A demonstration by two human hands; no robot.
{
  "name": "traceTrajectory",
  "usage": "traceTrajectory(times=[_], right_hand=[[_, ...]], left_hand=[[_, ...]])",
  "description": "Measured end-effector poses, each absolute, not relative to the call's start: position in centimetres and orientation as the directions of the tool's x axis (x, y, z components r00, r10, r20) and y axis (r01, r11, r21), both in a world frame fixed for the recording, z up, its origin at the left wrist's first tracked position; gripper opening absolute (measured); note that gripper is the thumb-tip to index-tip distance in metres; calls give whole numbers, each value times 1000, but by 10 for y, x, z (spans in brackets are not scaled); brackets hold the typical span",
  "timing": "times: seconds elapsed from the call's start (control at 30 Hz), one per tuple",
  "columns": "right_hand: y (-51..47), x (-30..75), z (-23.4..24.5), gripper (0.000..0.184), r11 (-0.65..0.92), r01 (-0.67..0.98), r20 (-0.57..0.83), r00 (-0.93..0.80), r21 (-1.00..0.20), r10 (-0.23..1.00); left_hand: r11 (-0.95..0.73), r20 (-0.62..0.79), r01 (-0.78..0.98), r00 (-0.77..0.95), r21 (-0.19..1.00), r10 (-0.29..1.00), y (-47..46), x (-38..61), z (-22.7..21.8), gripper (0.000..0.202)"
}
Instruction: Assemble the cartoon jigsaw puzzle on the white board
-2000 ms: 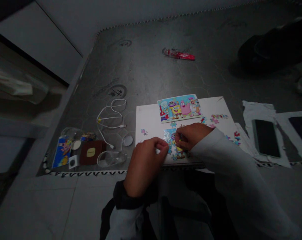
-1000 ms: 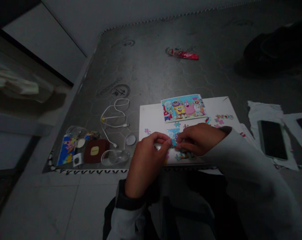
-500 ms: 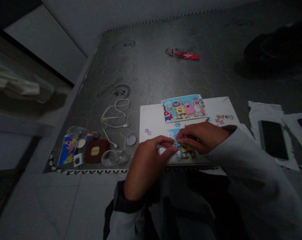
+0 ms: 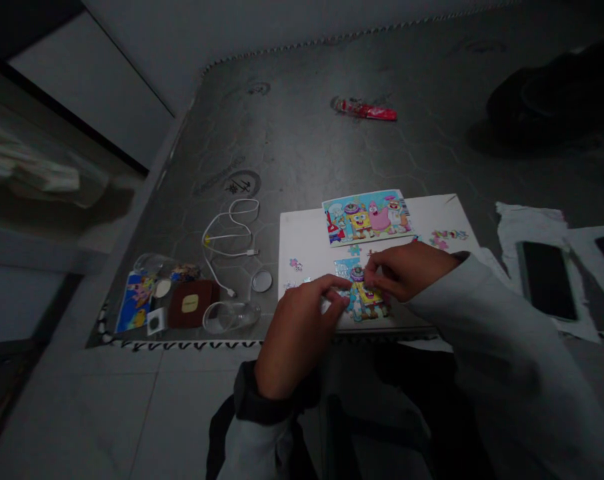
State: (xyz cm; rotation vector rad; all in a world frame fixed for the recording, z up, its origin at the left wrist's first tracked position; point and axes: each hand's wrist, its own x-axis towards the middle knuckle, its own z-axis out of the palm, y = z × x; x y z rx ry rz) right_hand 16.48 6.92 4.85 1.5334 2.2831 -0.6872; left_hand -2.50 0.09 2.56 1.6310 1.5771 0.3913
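A partly joined jigsaw puzzle [image 4: 368,305] with a yellow cartoon figure lies on a white box [image 4: 302,233]. At its left edge is my left hand [image 4: 307,317], thumb and index finger apart, fingertips at the pieces. My right hand [image 4: 399,270] is over the puzzle's upper right, fingers bent together in a pinch; what is between them is hidden. Behind the hands lies a picture card [image 4: 368,217] of the same cartoon characters. A loose blue-green jigsaw piece [image 4: 355,250] rests just below the card, and joined pink pieces [image 4: 439,239] lie to the right.
On the left are a white cable [image 4: 229,233], a round lid [image 4: 261,281], a clear plastic cup [image 4: 232,316], a brown case [image 4: 192,302] and a blue picture packet [image 4: 135,300]. A phone [image 4: 547,280] lies at right on white paper. A red wrapper [image 4: 367,109] is farther back.
My right hand has shifted slightly right, uncovering more of the puzzle's middle. My left fingertips have parted a little from it, while the thumb moved slightly left.
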Motion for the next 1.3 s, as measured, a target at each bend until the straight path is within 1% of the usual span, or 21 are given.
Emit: traceTrajectory(times=[0.07, 0.23, 0.37, 0.53, 0.8, 0.9, 1.13, 1.3], right_hand=[[68, 163, 48, 12, 304, 930, -543, -369, -208, 755], [65, 152, 43, 19, 312, 935, -634, -344, -166, 693], [67, 147, 40, 15, 325, 934, -661, -338, -148, 670], [69, 148, 38, 20, 299, 944, -677, -310, -138, 668], [69, 150, 34, 21, 288, 939, -676, -335, -187, 656], [69, 151, 33, 22, 286, 937, -672, -343, -200, 656], [70, 153, 27, 22, 287, 930, -654, -366, -230, 662], [70, 157, 25, 21, 300, 915, -615, -403, -269, 678]], left_hand=[[114, -310, 671, 180, 733, 933, 1, -25, 26, 24], [149, -326, 689, 133, 710, 936, 3, -22, 27, 18], [194, -365, 712, 95, 675, 926, 3, -17, 27, 15], [214, -395, 731, 82, 648, 915, 4, -11, 27, 13], [246, -388, 726, 30, 642, 921, 4, -7, 27, 12], [233, -379, 724, 42, 649, 925, 3, -7, 26, 10], [208, -344, 756, 25, 620, 939, 4, -7, 25, 8], [216, -354, 731, 37, 647, 935, 4, -7, 25, 11]])
